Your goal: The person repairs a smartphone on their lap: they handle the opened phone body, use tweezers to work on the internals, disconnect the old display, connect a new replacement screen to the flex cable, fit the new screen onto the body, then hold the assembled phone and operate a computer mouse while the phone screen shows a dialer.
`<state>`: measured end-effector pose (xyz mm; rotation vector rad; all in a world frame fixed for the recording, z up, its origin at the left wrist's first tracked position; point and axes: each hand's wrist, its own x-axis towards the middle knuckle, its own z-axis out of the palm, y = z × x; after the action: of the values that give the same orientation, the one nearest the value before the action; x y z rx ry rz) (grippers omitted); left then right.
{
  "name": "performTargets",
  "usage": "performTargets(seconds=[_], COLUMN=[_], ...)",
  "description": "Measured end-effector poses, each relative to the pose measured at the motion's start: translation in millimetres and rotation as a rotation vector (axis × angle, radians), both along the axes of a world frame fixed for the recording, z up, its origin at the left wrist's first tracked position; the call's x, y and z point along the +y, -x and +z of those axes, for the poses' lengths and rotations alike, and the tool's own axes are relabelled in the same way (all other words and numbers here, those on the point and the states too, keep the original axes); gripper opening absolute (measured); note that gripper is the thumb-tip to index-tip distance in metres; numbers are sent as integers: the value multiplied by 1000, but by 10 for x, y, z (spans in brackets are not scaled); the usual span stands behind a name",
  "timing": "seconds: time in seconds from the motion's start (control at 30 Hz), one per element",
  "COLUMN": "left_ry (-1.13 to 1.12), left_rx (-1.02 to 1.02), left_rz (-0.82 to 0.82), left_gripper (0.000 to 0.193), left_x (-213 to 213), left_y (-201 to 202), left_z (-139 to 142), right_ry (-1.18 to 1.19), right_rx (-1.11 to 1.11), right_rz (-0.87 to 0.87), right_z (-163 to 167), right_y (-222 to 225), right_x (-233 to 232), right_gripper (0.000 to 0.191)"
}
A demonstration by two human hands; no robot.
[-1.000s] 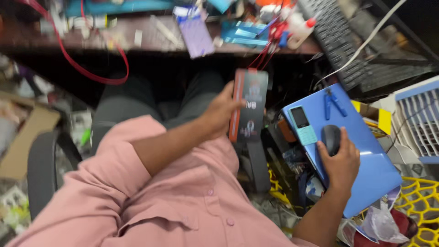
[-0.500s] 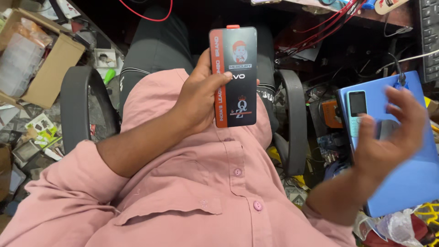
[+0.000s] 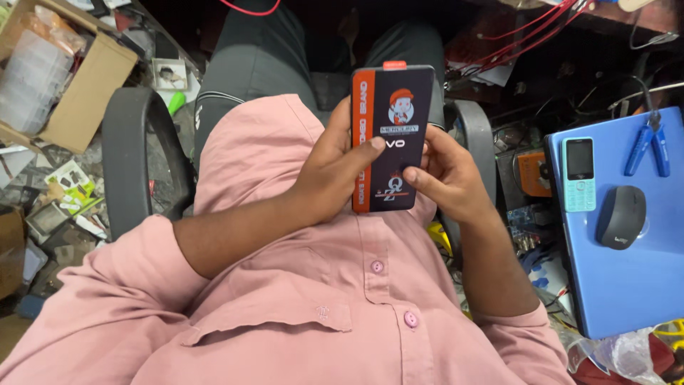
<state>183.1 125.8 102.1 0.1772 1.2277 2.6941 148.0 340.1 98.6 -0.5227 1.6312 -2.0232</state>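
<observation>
I hold a flat black package with an orange strip (image 3: 392,135) upright over my lap, printed side facing me. My left hand (image 3: 335,171) grips its left edge, thumb laid across the front. My right hand (image 3: 445,175) holds its right edge, thumb pressed on the lower front. Both arms wear pink shirt sleeves. Under the package are my dark trousers and the pink shirt front.
A blue board (image 3: 627,242) at right carries a small pale-green keypad phone (image 3: 578,175), a grey mouse (image 3: 621,217) and blue-handled pliers (image 3: 648,146). Chair armrests (image 3: 132,157) flank me. A cardboard box (image 3: 78,78) and scattered clutter lie left; red wires (image 3: 527,36) hang above.
My right hand left the mouse on the blue board and came across to grip the package's right edge. The package has been drawn closer over my lap.
</observation>
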Motion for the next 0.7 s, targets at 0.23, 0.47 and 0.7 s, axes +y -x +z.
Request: performTargets(seconds=[0.23,0.47,0.7], left_ry=[-323,-367,-288], left_rx=[-89,-130,-74], left_rz=[-168,-153,-148], left_gripper=[53,56,71], left_x=[-78,-67,-34], left_y=[166,174,190], left_z=[-73,-123,-82], right_ry=[-9,-1,-124], right_rx=[-114,-146,210], right_rz=[-89,-130,-438], right_z=[-163,-186,-265], right_y=[14,32,163], right_x=[8,2,297], right_gripper=[63,64,69])
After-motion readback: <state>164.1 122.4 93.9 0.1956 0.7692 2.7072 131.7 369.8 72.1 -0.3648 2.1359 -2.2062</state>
